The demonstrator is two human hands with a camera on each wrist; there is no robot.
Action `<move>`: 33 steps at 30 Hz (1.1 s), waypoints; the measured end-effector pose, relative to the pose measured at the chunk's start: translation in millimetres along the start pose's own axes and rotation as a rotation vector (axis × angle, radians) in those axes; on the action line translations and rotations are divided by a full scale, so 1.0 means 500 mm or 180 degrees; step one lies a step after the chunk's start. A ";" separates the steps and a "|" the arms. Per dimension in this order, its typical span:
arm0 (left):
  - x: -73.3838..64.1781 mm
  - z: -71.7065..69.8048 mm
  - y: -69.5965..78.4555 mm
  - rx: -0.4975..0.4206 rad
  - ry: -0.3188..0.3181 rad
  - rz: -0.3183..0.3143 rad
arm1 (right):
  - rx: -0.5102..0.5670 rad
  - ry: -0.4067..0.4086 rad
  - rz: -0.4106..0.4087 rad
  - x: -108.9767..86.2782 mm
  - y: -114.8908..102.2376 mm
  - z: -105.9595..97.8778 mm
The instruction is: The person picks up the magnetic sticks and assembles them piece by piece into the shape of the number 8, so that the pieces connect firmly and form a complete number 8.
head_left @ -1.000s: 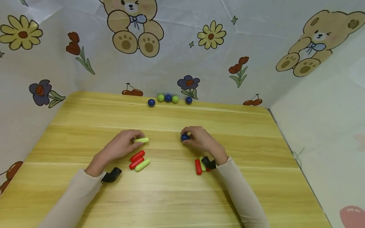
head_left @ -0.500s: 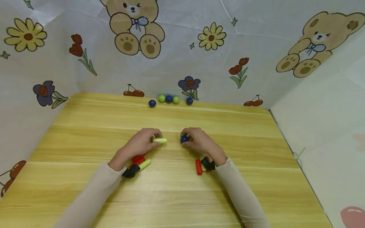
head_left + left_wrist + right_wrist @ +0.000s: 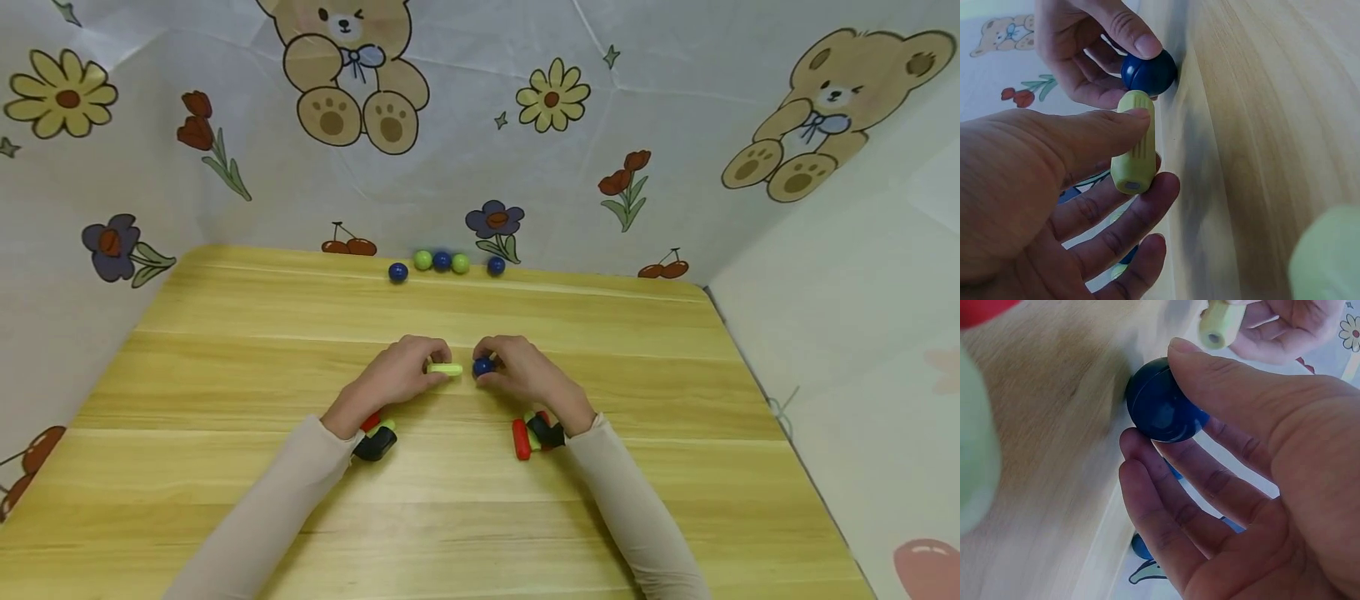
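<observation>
My left hand [image 3: 405, 369] pinches a pale green ribbed rod [image 3: 1135, 150] between thumb and fingers, its long side pointing at my right hand. In the right wrist view a small hole shows in the rod's near end. My right hand [image 3: 522, 367] holds a dark blue ball [image 3: 1163, 403] with a seam around it, thumb on one side and fingers on the other. Ball and rod face each other over the middle of the table, with a narrow gap between them in the head view.
Along the table's [image 3: 450, 533] back edge lie several blue and green balls [image 3: 423, 260]. Below my right wrist are red rods [image 3: 521, 439] and a green one, partly covered by the wrist camera. Another red rod [image 3: 371, 422] shows beneath my left wrist. A patterned cloth [image 3: 465, 150] stands behind.
My left hand has moved right with the green rod, from above the left pile of rods up to the blue ball. My right hand has stayed nearly still, holding the ball.
</observation>
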State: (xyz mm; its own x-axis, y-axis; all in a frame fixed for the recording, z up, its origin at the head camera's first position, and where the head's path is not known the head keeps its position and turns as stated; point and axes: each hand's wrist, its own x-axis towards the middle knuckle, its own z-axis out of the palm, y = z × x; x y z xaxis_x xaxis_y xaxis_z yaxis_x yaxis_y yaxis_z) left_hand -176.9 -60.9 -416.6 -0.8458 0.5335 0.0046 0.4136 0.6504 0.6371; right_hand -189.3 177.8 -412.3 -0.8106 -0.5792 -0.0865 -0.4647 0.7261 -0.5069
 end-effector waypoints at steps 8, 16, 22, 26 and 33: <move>0.019 0.015 0.002 0.0102 -0.0081 -0.0022 | 0.0015 0.0005 -0.0002 -0.003 0.000 -0.003; 0.024 0.020 0.006 0.0085 -0.0074 0.0008 | 0.0020 -0.0024 0.0021 -0.003 -0.006 -0.006; 0.024 0.020 0.009 0.0076 -0.0093 -0.0026 | 0.0039 -0.0065 0.0057 -0.002 -0.007 -0.007; 0.024 0.019 0.010 0.0072 -0.0090 -0.0030 | 0.0036 -0.0073 0.0056 -0.002 -0.007 -0.007; 0.028 0.019 0.012 0.0107 -0.0138 -0.0023 | 0.0040 -0.0063 0.0030 -0.003 -0.009 -0.006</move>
State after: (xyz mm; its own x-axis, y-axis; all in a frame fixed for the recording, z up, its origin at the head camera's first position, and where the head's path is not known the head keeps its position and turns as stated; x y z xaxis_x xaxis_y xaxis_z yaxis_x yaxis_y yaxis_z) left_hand -183.0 -44.6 -419.9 -0.8338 0.5510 -0.0338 0.4192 0.6717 0.6109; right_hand -186.9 176.7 -407.5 -0.8077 -0.5796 -0.1083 -0.4524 0.7269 -0.5167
